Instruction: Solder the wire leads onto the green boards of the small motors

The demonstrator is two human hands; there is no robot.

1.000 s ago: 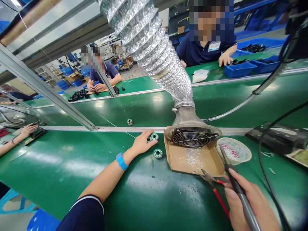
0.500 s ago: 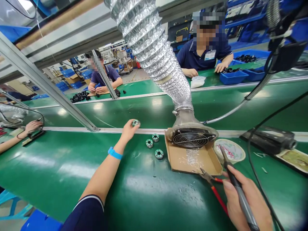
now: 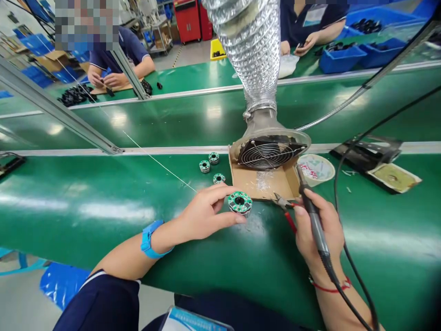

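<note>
Ring-shaped circuit board (image 3: pixel 241 209) pinched by left hand (image 3: pixel 203 214) near cardboard tray (image 3: pixel 246 185). Right hand (image 3: pixel 329 230) grips soldering iron (image 3: pixel 316 225), tip near tray.

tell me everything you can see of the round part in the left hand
The round part is ring-shaped: a green top like a circuit board, with small pale and dark spots, around a dark central hole; its side looks metallic. The left hand holds it by its edge, green face up, over the bench.
</note>
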